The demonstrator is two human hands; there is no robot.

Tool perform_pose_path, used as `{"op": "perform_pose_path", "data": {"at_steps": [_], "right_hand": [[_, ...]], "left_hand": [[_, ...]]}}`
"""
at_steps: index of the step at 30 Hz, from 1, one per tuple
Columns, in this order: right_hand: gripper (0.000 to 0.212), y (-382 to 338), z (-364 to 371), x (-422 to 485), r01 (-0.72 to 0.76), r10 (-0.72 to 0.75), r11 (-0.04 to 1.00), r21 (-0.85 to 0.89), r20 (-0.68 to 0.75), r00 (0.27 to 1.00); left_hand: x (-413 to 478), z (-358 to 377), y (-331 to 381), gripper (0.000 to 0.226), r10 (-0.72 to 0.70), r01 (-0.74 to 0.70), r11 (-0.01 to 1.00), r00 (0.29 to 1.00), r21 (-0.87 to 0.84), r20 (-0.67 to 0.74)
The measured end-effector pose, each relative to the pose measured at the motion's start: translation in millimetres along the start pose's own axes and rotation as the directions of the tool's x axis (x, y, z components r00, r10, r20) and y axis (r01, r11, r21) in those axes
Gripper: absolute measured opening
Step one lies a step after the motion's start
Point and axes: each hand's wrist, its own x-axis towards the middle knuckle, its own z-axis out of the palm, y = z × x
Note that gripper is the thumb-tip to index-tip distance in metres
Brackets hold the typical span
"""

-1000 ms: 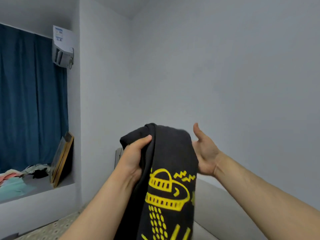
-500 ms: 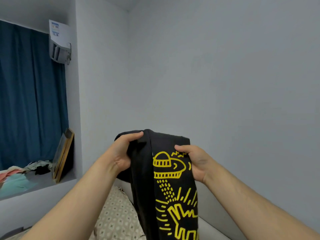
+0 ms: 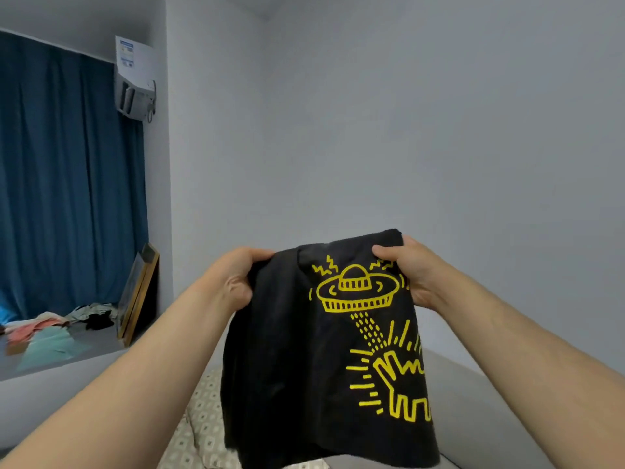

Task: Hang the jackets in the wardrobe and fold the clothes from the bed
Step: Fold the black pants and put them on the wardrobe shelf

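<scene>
Holding a black T-shirt with a yellow flying-saucer print (image 3: 297,350) up in front of you, one hand at each end of its top edge.

Your left hand (image 3: 233,282) is closed round a bunch of the plain black cloth at the shirt's left side, fingers curled into the fabric. Your right hand (image 3: 411,272) pinches the top right corner beside the saucer drawing, thumb on the front. The shirt hangs down from both grips in loose folds, its lower hem over the bed's beige patterned cover (image 3: 199,418). Behind it is a bare grey wall (image 3: 406,130). Off to the left, a dark blue curtain (image 3: 67,184) hangs under a white air conditioner (image 3: 135,86). A wooden-framed picture (image 3: 137,292) leans at the curtain's foot, beside a heap of mixed clothes (image 3: 50,326).
</scene>
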Motion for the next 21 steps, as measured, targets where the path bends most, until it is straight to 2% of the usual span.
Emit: {"op": "perform_pose_path", "data": {"at_steps": [1,2,4,5,8,10,12,14,15,17,19,21], "right_hand": [[0.025,-2.7,-1.6,-1.9,-0.013,0.017,0.999,-0.049,0.068,0.998],[0.028,-4.6,-3.9,-2.5,-0.021,0.037,0.992,-0.12,0.129,0.991],[0.031,-8.8,-8.2,-2.4,-0.027,0.063,0.97,-0.243,0.141,0.988],[0.03,-12.2,-9.2,-1.9,-0.033,0.06,0.963,-0.269,0.093,0.994],[0.028,-24.2,-13.9,5.2,-0.068,0.04,0.961,-0.267,-0.109,0.993],[0.046,-30.2,-16.5,12.6,-0.034,-0.009,0.972,-0.234,-0.18,0.984],[0.055,-33.3,-15.7,16.1,0.033,-0.075,0.976,-0.217,-0.187,0.979],[0.055,-35.2,-15.0,15.5,0.073,-0.109,0.969,-0.237,-0.142,0.984],[0.057,-35.5,-16.0,15.1,0.086,-0.122,0.959,-0.27,-0.117,0.986],[0.056,-36.7,-20.7,12.3,0.111,-0.165,0.89,-0.441,-0.086,0.982],[0.033,-36.4,-23.8,10.6,0.138,-0.253,0.696,-0.705,-0.061,0.966],[0.015,-35.1,-24.0,9.0,0.137,-0.337,0.461,-0.877,-0.03,0.941]], "left_hand": [[-2.8,4.1,0.0,0.011,0.053,-0.054,0.998,0.998,0.023,0.033],[-3.8,7.0,-0.7,0.017,0.12,-0.123,0.991,0.991,0.047,0.058],[3.6,6.7,-3.5,0.064,0.247,-0.258,0.958,0.964,0.128,0.098],[5.2,6.1,-3.3,0.07,0.295,-0.31,0.934,0.95,0.176,0.102],[12.4,5.2,3.8,0.052,0.375,-0.371,0.901,0.927,0.224,0.028],[14.9,7.7,9.7,0.038,0.37,-0.36,0.894,0.929,0.268,0.015],[14.5,10.0,15.5,0.041,0.327,-0.371,0.873,0.927,0.317,0.185],[14.0,12.2,20.7,0.065,0.258,-0.4,0.809,0.9,0.43,0.352],[14.5,13.4,22.7,0.076,0.247,-0.428,0.727,0.893,0.537,0.377],[18.8,17.2,23.2,0.074,0.353,-0.477,0.444,0.871,0.759,0.341],[25.1,20.0,22.8,0.044,0.541,-0.452,0.142,0.781,0.881,0.314],[23.7,24.2,23.8,0.018,0.619,-0.326,-0.046,0.732,0.944,0.283]]}}
